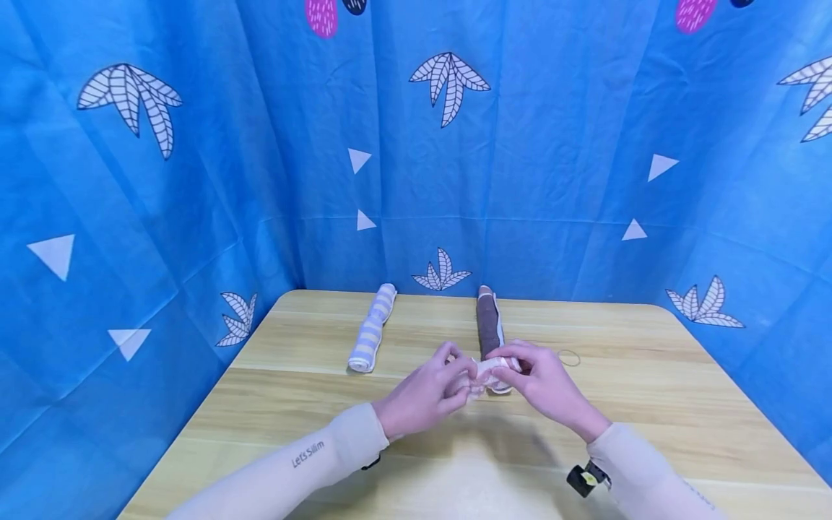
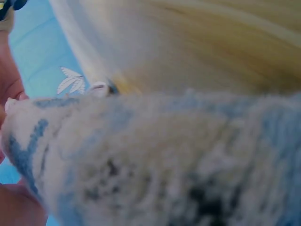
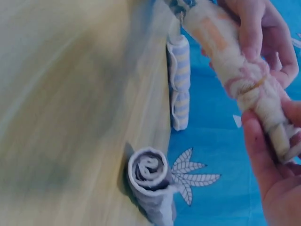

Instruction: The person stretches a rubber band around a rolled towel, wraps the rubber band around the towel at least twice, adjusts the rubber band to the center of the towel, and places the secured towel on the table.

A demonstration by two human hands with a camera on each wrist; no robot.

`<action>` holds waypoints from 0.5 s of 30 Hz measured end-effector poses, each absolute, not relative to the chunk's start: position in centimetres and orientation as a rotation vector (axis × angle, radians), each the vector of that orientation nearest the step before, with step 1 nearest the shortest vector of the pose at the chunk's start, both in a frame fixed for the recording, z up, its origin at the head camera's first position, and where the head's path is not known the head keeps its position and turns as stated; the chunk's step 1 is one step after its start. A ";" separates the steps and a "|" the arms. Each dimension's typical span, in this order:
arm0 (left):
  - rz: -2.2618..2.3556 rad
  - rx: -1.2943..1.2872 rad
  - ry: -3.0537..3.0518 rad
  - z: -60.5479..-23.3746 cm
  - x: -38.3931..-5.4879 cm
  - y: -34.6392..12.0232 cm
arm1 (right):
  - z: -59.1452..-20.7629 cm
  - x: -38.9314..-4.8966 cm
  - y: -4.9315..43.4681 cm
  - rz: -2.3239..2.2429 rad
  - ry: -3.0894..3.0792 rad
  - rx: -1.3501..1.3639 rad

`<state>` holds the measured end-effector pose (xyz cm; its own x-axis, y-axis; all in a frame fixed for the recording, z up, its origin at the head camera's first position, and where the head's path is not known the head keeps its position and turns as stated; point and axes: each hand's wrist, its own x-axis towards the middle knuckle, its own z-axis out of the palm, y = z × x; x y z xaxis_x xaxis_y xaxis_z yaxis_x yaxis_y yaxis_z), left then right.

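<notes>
Over the table, both hands hold a rolled towel [image 3: 218, 42], whitish with pink, orange and blue patches. A thin band [image 3: 255, 87] circles it, and the cloth is pinched in there. My left hand [image 1: 425, 388] grips the roll on one side of the band with bent fingers. On the other side, my right hand [image 1: 544, 377] pinches the roll between thumb and fingers. Close up, the towel's fuzzy surface [image 2: 155, 150] fills much of the left wrist view. Behind the hands lies a dark brown rolled towel [image 1: 489, 325], partly covered by them in the head view.
A lilac-and-cream striped rolled towel [image 1: 373, 328] lies on the wooden table [image 1: 273, 404], left of the brown one. A thin loose band [image 1: 569, 358] rests to the right of the right hand. Blue patterned curtain [image 1: 552, 180] borders the table at the back and sides.
</notes>
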<state>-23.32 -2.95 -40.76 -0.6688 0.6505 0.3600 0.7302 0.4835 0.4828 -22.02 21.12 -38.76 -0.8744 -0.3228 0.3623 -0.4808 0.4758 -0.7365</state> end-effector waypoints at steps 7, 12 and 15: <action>-1.367 -1.183 -2.636 -39.8 -23.8 -3.1 | -38.4 -21.9 22.5 1.177 -2.467 0.952; -1.613 -1.216 -2.623 -39.6 -24.4 -3.3 | -38.4 -21.7 23.1 0.825 -2.376 1.133; -1.707 -1.248 -2.625 -39.7 -24.5 -3.4 | -38.4 -21.8 23.2 0.726 -2.349 1.160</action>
